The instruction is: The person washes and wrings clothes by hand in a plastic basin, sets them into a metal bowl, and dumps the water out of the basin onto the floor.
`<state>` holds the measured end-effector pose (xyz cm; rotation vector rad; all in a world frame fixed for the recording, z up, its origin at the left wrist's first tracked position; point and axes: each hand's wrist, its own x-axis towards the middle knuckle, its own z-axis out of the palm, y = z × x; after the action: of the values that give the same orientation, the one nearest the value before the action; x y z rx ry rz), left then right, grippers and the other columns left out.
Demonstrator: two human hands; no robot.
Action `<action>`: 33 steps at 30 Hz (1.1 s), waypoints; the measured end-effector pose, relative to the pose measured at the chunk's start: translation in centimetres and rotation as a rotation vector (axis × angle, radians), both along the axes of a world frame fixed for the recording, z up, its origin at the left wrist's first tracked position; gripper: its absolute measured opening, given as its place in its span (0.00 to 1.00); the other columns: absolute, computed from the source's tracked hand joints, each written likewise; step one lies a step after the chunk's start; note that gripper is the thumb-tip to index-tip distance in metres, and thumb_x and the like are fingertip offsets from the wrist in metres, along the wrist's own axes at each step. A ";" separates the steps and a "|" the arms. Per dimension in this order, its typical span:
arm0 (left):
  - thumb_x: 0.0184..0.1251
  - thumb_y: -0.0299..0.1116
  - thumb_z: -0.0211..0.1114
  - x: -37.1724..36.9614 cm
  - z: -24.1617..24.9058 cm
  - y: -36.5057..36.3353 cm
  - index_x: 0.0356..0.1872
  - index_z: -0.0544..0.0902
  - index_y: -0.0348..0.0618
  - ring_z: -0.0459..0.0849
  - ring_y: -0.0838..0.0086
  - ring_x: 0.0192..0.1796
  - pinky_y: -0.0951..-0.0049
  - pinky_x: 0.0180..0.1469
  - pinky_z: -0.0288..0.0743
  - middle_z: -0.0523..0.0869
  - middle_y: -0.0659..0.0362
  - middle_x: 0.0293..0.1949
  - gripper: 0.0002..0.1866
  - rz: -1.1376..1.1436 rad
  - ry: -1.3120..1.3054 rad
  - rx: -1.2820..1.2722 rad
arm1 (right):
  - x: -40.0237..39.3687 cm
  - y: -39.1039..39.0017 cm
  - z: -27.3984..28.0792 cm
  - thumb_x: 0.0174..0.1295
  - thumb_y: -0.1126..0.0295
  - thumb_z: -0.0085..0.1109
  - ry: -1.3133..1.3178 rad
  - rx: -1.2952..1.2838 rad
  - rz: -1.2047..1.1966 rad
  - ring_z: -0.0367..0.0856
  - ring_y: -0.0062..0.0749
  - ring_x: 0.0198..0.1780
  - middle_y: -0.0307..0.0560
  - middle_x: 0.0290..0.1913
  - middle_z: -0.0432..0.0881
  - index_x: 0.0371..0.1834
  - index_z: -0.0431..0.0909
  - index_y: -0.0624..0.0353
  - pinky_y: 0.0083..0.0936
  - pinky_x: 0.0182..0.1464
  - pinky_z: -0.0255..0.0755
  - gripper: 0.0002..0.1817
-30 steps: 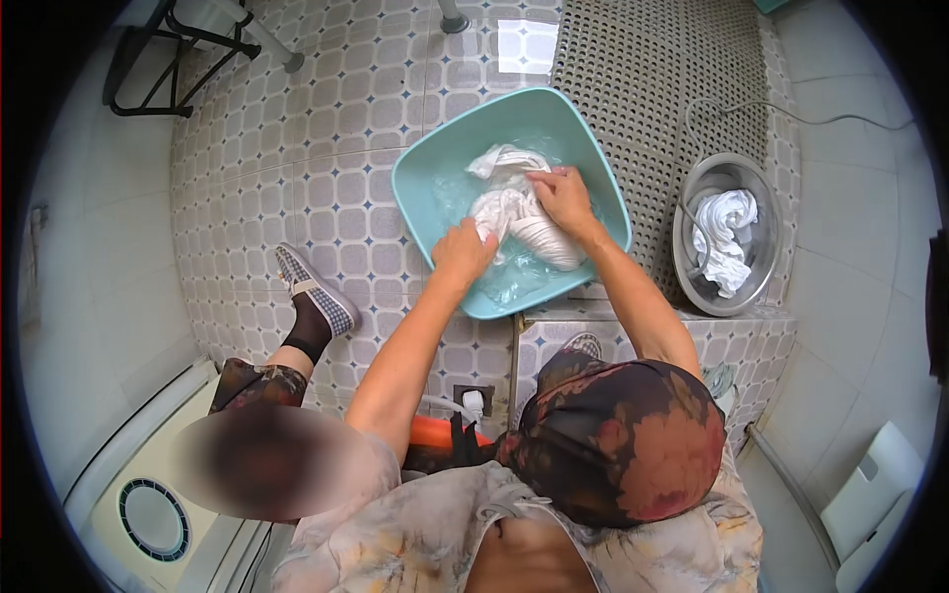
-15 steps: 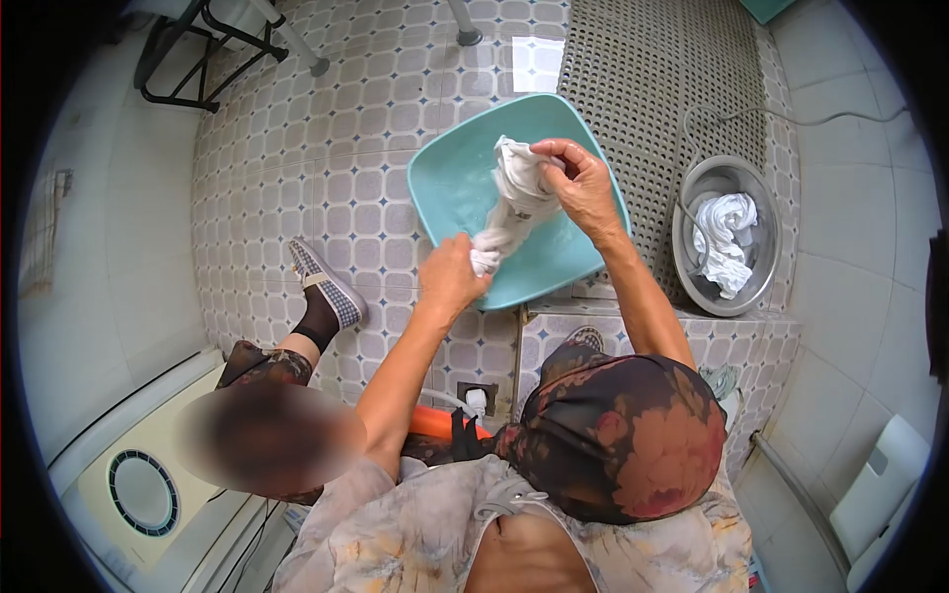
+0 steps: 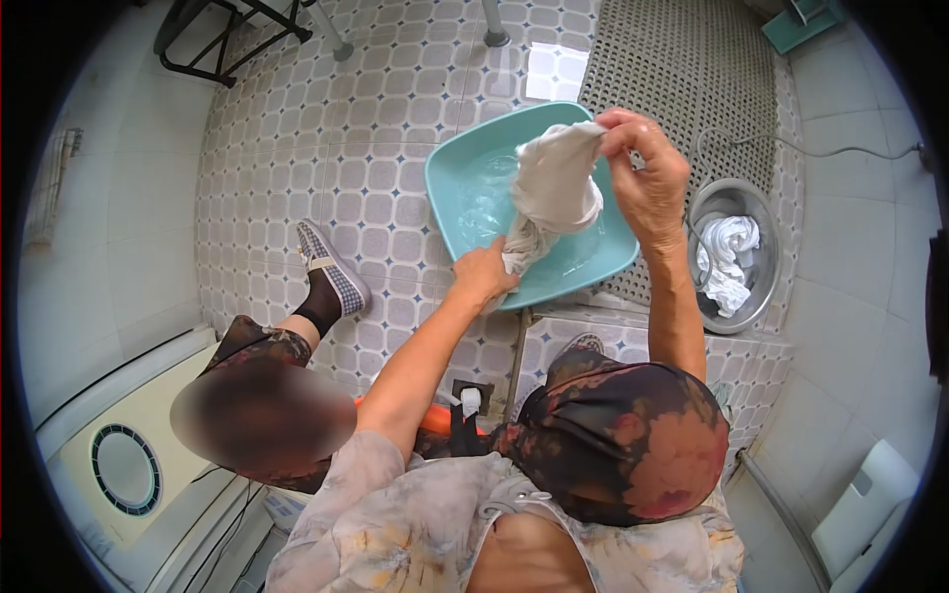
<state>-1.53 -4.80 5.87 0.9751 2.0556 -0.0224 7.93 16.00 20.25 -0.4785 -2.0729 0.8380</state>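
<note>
A wet white cloth (image 3: 556, 183), perhaps a garment, stretches between my two hands over a turquoise basin (image 3: 457, 237) with water in it. My left hand (image 3: 484, 274) is closed round the cloth's bunched, twisted lower end at the basin's near rim. Above the basin's right side, my right hand (image 3: 647, 163) pinches the upper corner between thumb and fingers. The upper part of the cloth hangs spread out, while the part near my left hand is gathered. Ripples show on the water.
To the right, a metal bowl (image 3: 707, 306) holds white wet cloth (image 3: 730, 259). A grey hose (image 3: 830, 151) runs from the wall to the bowl. Behind the basin lies a perforated mat (image 3: 682, 59). A black-framed stool (image 3: 203, 49) stands at the upper left, and a floor drain (image 3: 471, 397) is near my feet.
My right hand has lifted up and to the right, pulling the cloth's upper part wider open. My left hand keeps its grip on the bunched end. The view has shifted slightly.
</note>
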 end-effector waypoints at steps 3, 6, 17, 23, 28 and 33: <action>0.51 0.48 0.72 0.1 -0.1 0.5 0.58 0.76 0.41 0.82 0.48 0.51 0.55 0.54 0.77 0.80 0.43 0.50 0.34 0.003 -0.073 -0.026 | -0.2 0.5 0.6 0.52 0.89 0.56 0.142 -0.222 0.058 0.83 0.29 0.49 0.46 0.41 0.85 0.28 0.77 0.61 0.24 0.51 0.76 0.09; 0.51 0.47 0.72 1.0 -0.4 0.0 0.54 0.78 0.41 0.79 0.45 0.54 0.55 0.55 0.76 0.80 0.44 0.51 0.31 -0.049 0.101 0.025 | -0.6 0.0 2.4 0.55 0.90 0.56 0.295 -0.331 0.123 0.82 0.30 0.49 0.47 0.43 0.84 0.29 0.76 0.63 0.25 0.53 0.75 0.09; 0.44 0.52 0.72 1.1 -2.2 1.3 0.46 0.83 0.40 0.83 0.50 0.50 0.52 0.50 0.78 0.85 0.46 0.44 0.30 -0.052 0.057 0.073 | -1.1 1.4 4.1 0.63 0.85 0.55 0.301 -0.325 0.130 0.81 0.21 0.42 0.44 0.45 0.84 0.35 0.78 0.60 0.18 0.46 0.75 0.07; 0.37 0.44 0.71 -0.2 -1.6 0.7 0.42 0.85 0.36 0.87 0.53 0.45 0.62 0.49 0.80 0.88 0.45 0.40 0.28 0.117 -0.194 0.082 | -0.7 -0.1 -9.1 0.56 0.81 0.57 -0.357 -0.173 0.056 0.83 0.44 0.47 0.54 0.44 0.84 0.39 0.81 0.60 0.33 0.51 0.75 0.09; 0.38 0.46 0.70 -0.9 -0.5 -1.6 0.39 0.84 0.36 0.86 0.54 0.38 0.63 0.44 0.78 0.87 0.43 0.35 0.27 0.323 -0.500 0.286 | 2.1 -4.0 -11.9 0.53 0.61 0.67 -0.771 -0.048 0.363 0.78 0.52 0.57 0.61 0.55 0.80 0.57 0.78 0.60 0.39 0.63 0.69 0.27; 0.40 0.34 0.68 -1.7 7.6 -2.3 0.41 0.82 0.33 0.81 0.74 0.37 0.73 0.43 0.75 0.84 0.58 0.34 0.23 0.362 -0.777 0.619 | 4.5 -3.9 -14.9 0.54 0.50 0.66 -0.823 -0.405 0.287 0.76 0.55 0.60 0.64 0.61 0.76 0.64 0.73 0.60 0.38 0.67 0.66 0.37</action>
<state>-3.27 -7.09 13.46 0.7598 1.4710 1.0663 12.40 12.09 5.37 -0.8645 -2.7665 1.4142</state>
